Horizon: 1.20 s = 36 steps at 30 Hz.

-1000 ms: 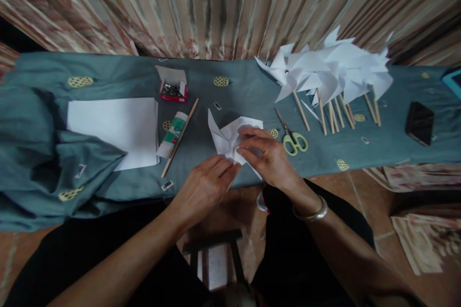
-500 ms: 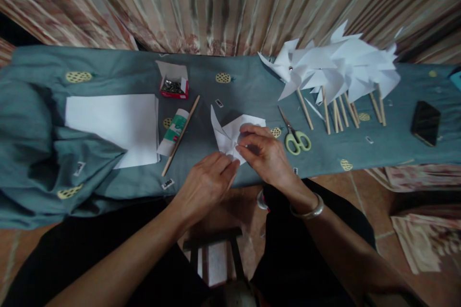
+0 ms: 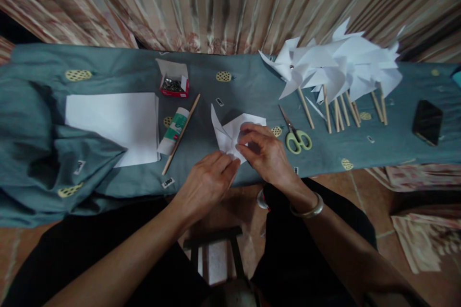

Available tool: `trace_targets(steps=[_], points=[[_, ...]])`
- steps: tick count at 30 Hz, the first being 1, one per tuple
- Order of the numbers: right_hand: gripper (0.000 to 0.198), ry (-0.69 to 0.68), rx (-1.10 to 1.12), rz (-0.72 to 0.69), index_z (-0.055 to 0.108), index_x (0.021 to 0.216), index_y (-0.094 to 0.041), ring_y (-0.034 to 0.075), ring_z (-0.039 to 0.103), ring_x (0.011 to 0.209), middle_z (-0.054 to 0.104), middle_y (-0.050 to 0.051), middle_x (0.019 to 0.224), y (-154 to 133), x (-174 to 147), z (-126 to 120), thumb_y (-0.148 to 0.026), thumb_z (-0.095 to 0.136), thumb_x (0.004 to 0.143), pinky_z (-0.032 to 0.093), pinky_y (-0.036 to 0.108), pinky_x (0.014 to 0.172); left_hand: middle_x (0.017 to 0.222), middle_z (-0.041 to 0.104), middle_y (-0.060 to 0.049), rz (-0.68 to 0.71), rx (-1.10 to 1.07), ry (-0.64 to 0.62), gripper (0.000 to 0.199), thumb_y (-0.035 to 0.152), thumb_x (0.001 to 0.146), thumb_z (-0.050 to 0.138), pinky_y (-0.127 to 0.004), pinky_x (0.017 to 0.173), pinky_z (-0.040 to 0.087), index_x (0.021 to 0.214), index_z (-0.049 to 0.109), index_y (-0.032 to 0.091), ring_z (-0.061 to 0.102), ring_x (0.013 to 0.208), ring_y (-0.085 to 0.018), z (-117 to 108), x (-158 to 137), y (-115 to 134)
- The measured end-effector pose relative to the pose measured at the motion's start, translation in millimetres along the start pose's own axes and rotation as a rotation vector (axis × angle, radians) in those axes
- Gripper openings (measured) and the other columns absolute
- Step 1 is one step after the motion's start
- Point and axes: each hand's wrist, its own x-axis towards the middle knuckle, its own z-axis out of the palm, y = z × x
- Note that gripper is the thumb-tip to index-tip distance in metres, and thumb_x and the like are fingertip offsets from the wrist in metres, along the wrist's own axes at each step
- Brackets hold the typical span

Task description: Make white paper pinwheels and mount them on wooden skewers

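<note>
A white paper pinwheel (image 3: 234, 128), partly folded, lies at the table's front edge, one pointed blade standing up on its left side. My left hand (image 3: 211, 172) is closed on its lower edge, fingers curled over the paper. From the right, my right hand (image 3: 267, 153) pinches the paper near its middle between thumb and forefinger; the other fingers arch over it. Whether a small pin sits in that pinch I cannot make out. Green-handled scissors (image 3: 297, 140) lie just right of my right hand. Left of the paper are a wooden stick (image 3: 181, 134) and a glue stick (image 3: 173, 130).
A small red box (image 3: 174, 87) of metal pins stands open behind the glue. Farther left is a stack of white paper (image 3: 115, 124), partly under bunched cloth. Finished pinwheels (image 3: 338, 67) on sticks lie at the back right, and a black phone (image 3: 427, 122) at far right.
Almost nothing differs. Both hands keep their hold on the paper, and the view has shifted very slightly.
</note>
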Motion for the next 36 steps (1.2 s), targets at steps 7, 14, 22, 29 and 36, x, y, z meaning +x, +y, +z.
trace_targets(steps=[7,14,22,29,36], points=[[0.011,0.008,-0.018,-0.048,0.071,0.088,-0.024,0.024,0.059,0.11,0.065,0.007,0.118,2,-3,2,-0.018,0.062,0.085,0.048,0.045,0.098,0.085,0.064,-0.006,0.012,0.035,-0.018,0.016,0.013,0.095,0.046,-0.03,0.067,0.052,0.095,0.062,0.011,0.058,0.077,-0.018,1,-1,1],[0.024,-0.044,-0.125,-0.122,0.072,0.1,-0.026,0.026,0.055,0.117,0.06,0.006,0.128,-1,-10,-1,-0.017,0.051,0.091,0.046,0.046,0.103,0.081,0.063,-0.004,0.032,0.051,0.007,0.015,0.013,0.095,0.046,-0.03,0.066,0.051,0.095,0.061,0.011,0.057,0.075,-0.018,0,0,2],[0.044,-0.121,-0.161,-0.14,0.059,0.126,-0.029,0.032,0.038,0.137,0.045,0.005,0.149,4,-28,8,-0.013,0.046,0.088,0.036,0.057,0.11,0.085,0.063,-0.006,0.013,0.037,0.014,0.013,0.016,0.095,0.049,-0.031,0.068,0.051,0.093,0.061,0.013,0.057,0.078,-0.019,1,0,0],[0.04,-0.077,-0.203,-0.177,0.058,0.128,-0.022,0.03,0.034,0.14,0.044,0.011,0.15,7,-34,19,-0.016,0.04,0.093,0.035,0.055,0.111,0.087,0.064,-0.007,0.017,0.057,0.007,0.01,0.015,0.091,0.054,-0.033,0.071,0.051,0.093,0.063,0.012,0.058,0.082,-0.021,2,3,0],[0.042,0.002,-0.214,-0.202,0.06,0.127,-0.022,0.025,0.044,0.135,0.049,0.009,0.145,10,-23,0,-0.013,0.038,0.093,0.039,0.049,0.111,0.088,0.066,-0.008,0.016,0.086,-0.024,0.012,0.014,0.091,0.053,-0.036,0.073,0.05,0.093,0.065,0.012,0.059,0.085,-0.023,-1,4,-3]])
